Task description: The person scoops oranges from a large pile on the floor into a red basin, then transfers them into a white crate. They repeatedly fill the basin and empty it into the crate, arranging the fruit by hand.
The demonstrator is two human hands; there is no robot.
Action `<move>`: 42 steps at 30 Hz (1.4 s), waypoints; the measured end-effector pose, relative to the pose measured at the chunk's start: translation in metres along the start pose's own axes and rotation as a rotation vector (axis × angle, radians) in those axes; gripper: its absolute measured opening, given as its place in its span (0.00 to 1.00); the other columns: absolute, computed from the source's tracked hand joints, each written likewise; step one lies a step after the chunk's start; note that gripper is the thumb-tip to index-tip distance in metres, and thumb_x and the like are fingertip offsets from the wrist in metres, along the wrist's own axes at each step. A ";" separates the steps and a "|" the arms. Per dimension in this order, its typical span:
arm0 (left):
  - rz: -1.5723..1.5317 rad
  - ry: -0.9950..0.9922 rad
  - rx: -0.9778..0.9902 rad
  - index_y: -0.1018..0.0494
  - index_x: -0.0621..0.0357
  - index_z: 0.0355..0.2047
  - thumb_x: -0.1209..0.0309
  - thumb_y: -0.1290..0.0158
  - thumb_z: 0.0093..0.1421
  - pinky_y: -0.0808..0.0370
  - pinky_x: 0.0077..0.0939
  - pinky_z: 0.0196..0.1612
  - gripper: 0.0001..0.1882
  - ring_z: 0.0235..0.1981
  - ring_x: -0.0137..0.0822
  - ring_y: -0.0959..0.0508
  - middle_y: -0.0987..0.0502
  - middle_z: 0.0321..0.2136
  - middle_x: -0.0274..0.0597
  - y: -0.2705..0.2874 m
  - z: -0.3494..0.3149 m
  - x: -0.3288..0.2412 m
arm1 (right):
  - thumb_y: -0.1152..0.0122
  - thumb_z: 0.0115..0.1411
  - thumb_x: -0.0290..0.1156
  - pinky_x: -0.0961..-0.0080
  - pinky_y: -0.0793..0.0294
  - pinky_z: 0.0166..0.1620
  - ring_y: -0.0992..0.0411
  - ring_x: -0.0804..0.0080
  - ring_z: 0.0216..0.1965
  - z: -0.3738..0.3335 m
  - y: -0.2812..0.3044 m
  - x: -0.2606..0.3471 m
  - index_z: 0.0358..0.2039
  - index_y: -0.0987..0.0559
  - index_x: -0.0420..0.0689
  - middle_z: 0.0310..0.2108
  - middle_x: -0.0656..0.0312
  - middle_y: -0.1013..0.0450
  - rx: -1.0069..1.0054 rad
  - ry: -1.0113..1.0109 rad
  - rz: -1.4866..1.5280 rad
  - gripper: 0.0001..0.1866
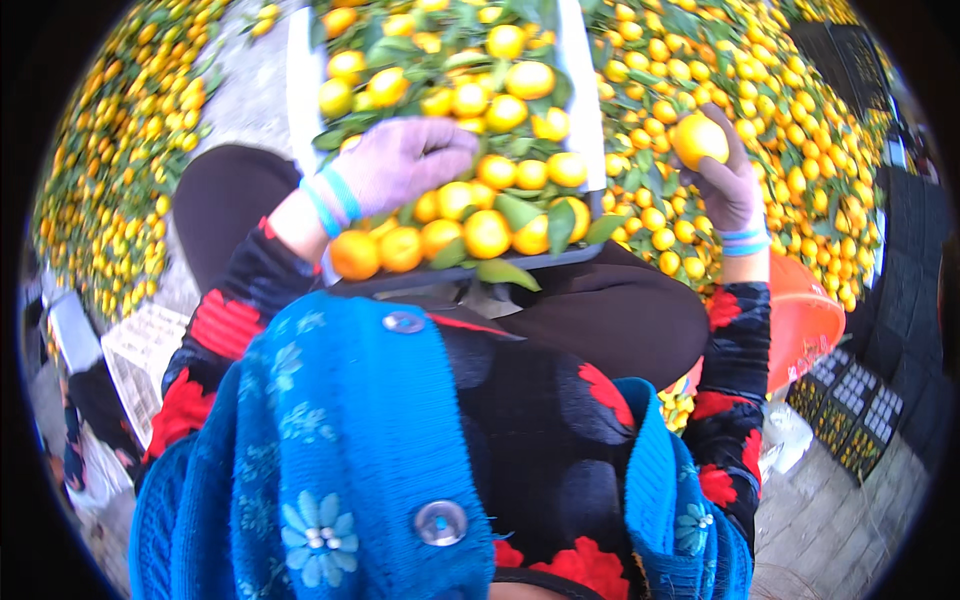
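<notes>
My right hand (735,188), in a light purplish glove with a turquoise-striped cuff, holds up a mandarin (700,142) right of the crate. My left hand (405,165), gloved the same way, is over the left side of the crate (590,90), its fingers bent and pressed together; whatever lies under them is hidden. The crate has white sides and a dark near edge and lies at my lap. Mandarins (487,234) with green leaves (508,273) fill it, several lined up along the near edge.
Loose mandarins with leaves spread in a large heap (800,150) on the right and another heap (120,150) at the left. An orange-red basin (803,320) stands by my right forearm. Dark crates (850,405) sit at the lower right, a pale crate (145,355) at the left.
</notes>
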State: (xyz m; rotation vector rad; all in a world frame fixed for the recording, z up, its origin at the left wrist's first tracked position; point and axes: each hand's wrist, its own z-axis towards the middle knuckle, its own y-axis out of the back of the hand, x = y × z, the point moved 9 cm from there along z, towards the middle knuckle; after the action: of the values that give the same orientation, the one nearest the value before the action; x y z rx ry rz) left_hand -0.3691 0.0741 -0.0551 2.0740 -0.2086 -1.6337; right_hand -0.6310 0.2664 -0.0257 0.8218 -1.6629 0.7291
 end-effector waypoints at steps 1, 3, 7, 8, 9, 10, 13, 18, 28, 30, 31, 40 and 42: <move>0.039 0.011 -0.070 0.25 0.62 0.46 0.65 0.47 0.63 0.26 0.26 0.47 0.15 0.41 0.30 0.22 0.21 0.39 0.43 0.024 -0.008 0.008 | 0.41 0.51 0.25 0.78 0.27 0.38 0.26 0.68 0.39 0.001 -0.029 0.011 0.63 0.40 0.37 0.47 0.53 0.29 0.097 0.034 0.009 0.37; 0.058 0.064 -0.193 0.26 0.62 0.48 0.64 0.47 0.63 0.27 0.25 0.48 0.17 0.42 0.32 0.22 0.21 0.40 0.44 0.064 -0.033 0.026 | 0.41 0.51 0.26 0.76 0.26 0.41 0.26 0.66 0.43 0.004 -0.071 0.015 0.62 0.39 0.37 0.49 0.53 0.30 0.128 -0.017 -0.056 0.36; 0.204 0.180 -0.377 0.26 0.60 0.49 0.63 0.46 0.62 0.27 0.28 0.49 0.18 0.44 0.36 0.22 0.21 0.41 0.45 0.105 -0.073 0.053 | 0.34 0.48 0.32 0.75 0.27 0.48 0.27 0.70 0.46 0.013 -0.186 -0.022 0.58 0.33 0.40 0.47 0.56 0.28 0.256 -0.035 -0.290 0.36; 0.166 0.182 -0.324 0.26 0.59 0.49 0.63 0.46 0.61 0.27 0.29 0.50 0.19 0.44 0.36 0.22 0.21 0.42 0.45 0.100 -0.079 0.057 | 0.32 0.46 0.34 0.75 0.27 0.49 0.28 0.70 0.46 0.015 -0.214 -0.035 0.57 0.31 0.41 0.47 0.56 0.28 0.232 -0.015 -0.434 0.36; 0.142 0.207 -0.274 0.27 0.58 0.50 0.62 0.46 0.61 0.27 0.29 0.50 0.19 0.44 0.37 0.22 0.21 0.42 0.44 0.094 -0.083 0.062 | 0.31 0.46 0.36 0.74 0.28 0.50 0.28 0.69 0.47 0.010 -0.247 -0.040 0.57 0.30 0.41 0.46 0.56 0.27 0.321 0.064 -0.445 0.36; 0.113 0.213 -0.223 0.27 0.58 0.50 0.62 0.46 0.61 0.27 0.30 0.50 0.19 0.44 0.37 0.22 0.21 0.42 0.44 0.087 -0.087 0.066 | 0.31 0.45 0.38 0.74 0.29 0.51 0.28 0.69 0.47 0.005 -0.277 -0.048 0.56 0.30 0.42 0.46 0.55 0.27 0.363 0.119 -0.494 0.37; 0.163 0.295 -0.060 0.32 0.53 0.57 0.65 0.45 0.58 0.29 0.29 0.52 0.26 0.46 0.40 0.23 0.23 0.46 0.47 0.068 -0.103 0.078 | 0.33 0.45 0.42 0.70 0.29 0.52 0.27 0.60 0.48 -0.003 -0.334 -0.081 0.58 0.32 0.42 0.46 0.50 0.26 0.385 0.053 -0.570 0.39; 0.106 0.262 -0.010 0.39 0.52 0.63 0.69 0.43 0.53 0.30 0.34 0.55 0.36 0.51 0.49 0.25 0.26 0.50 0.55 0.050 -0.107 0.083 | 0.36 0.46 0.43 0.63 0.31 0.55 0.29 0.48 0.52 -0.006 -0.351 -0.114 0.61 0.36 0.43 0.49 0.43 0.28 0.536 -0.058 -0.814 0.41; 0.357 0.271 0.112 0.33 0.52 0.57 0.67 0.39 0.48 0.31 0.37 0.54 0.33 0.51 0.53 0.27 0.30 0.51 0.56 0.032 -0.088 0.090 | 0.44 0.54 0.34 0.70 0.28 0.52 0.25 0.58 0.48 -0.001 -0.271 -0.038 0.51 0.24 0.42 0.45 0.48 0.23 0.303 0.153 -0.937 0.23; 0.335 0.293 0.158 0.32 0.52 0.56 0.67 0.39 0.48 0.31 0.36 0.54 0.33 0.51 0.53 0.27 0.29 0.51 0.56 0.032 -0.087 0.088 | 0.43 0.55 0.34 0.75 0.26 0.46 0.24 0.71 0.42 -0.006 -0.207 -0.003 0.51 0.24 0.42 0.41 0.55 0.22 0.134 0.132 -0.830 0.22; 0.337 0.295 0.164 0.32 0.52 0.56 0.67 0.38 0.46 0.30 0.36 0.54 0.34 0.51 0.52 0.27 0.28 0.49 0.56 0.034 -0.086 0.086 | 0.43 0.55 0.33 0.78 0.26 0.43 0.24 0.74 0.39 -0.008 -0.170 0.011 0.51 0.24 0.41 0.40 0.57 0.22 0.002 0.106 -0.811 0.22; 0.520 0.397 0.236 0.32 0.57 0.57 0.64 0.46 0.58 0.30 0.34 0.53 0.27 0.49 0.47 0.23 0.23 0.46 0.54 0.035 -0.078 0.075 | 0.41 0.58 0.33 0.81 0.28 0.31 0.25 0.78 0.30 -0.108 0.133 -0.009 0.51 0.23 0.39 0.34 0.61 0.23 -0.732 -0.179 -0.530 0.21; 0.458 0.371 0.165 0.28 0.61 0.52 0.63 0.49 0.60 0.28 0.31 0.50 0.22 0.46 0.42 0.22 0.22 0.45 0.52 0.042 -0.074 0.074 | 0.41 0.57 0.33 0.81 0.29 0.30 0.26 0.78 0.29 -0.114 0.158 -0.055 0.51 0.24 0.39 0.32 0.62 0.23 -0.701 -0.264 -0.510 0.21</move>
State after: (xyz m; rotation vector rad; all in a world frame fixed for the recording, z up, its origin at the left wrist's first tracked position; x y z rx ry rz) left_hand -0.2714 0.0280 -0.0880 2.1972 -0.6522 -0.9738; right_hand -0.6891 0.4568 -0.0623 0.7889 -1.6695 -0.3230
